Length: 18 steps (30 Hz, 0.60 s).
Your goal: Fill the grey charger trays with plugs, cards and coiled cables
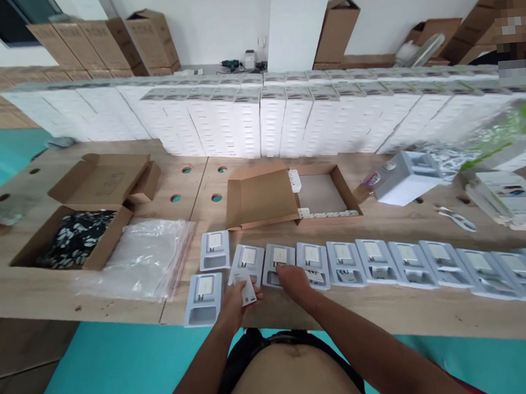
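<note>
My left hand (234,299) grips a small stack of white printed leaflets (245,288) over the table's front edge. My right hand (294,281) is curled down at the lower compartment of a grey plastic tray (269,258); its fingertips are partly hidden, and what they pinch, if anything, cannot be made out. A white rectangular piece with two prongs, like a plug adapter (280,255), lies in that tray's upper compartment. Similar trays run in a row to the right, some with a folded leaflet (315,276) in the lower part. Two more trays (216,262) stand at the row's left end.
An open cardboard box (260,197) lies behind the trays. Left are clear plastic bags (153,251) and a carton (105,249) of black-and-white packets. Stacked white boxes (225,121) line the back. Right are a bottle (371,182), stacked trays (410,179) and a white-handled tool (458,219).
</note>
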### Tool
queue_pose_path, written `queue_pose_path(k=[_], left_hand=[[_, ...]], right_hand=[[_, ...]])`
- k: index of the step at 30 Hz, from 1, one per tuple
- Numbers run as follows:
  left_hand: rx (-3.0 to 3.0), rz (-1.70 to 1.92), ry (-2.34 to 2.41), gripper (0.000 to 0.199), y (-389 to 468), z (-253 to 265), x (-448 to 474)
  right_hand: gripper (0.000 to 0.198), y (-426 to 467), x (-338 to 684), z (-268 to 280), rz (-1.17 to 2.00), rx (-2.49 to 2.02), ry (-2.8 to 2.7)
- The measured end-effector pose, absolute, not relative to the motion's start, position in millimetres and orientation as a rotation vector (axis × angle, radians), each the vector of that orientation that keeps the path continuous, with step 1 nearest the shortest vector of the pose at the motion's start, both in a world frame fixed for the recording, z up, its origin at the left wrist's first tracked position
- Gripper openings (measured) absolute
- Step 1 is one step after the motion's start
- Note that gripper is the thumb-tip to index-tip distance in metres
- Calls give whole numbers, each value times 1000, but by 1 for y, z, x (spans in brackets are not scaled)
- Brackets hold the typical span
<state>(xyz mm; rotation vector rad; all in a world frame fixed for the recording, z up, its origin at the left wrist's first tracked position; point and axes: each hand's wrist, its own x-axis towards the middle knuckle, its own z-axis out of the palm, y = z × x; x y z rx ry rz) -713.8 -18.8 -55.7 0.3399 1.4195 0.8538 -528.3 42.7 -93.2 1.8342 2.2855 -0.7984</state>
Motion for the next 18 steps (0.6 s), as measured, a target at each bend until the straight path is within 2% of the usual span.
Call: queue_pose_path(k=[3, 9, 16, 18], left_hand=[[303, 893, 1386, 30, -24, -55, -720], [342, 916, 1377, 40, -26, -53, -727], [462, 851, 1296, 39, -15, -40, -713], [508, 822, 1240, 39, -13, -34, -709]], right_hand=[[23, 41, -530, -87, -741, 1828, 2296], [8, 37, -515, -61, -786, 2009, 2305], [17, 17, -525, -43, -1307, 2195, 2355], [21, 13, -530, -40, -1599, 2201, 2320]])
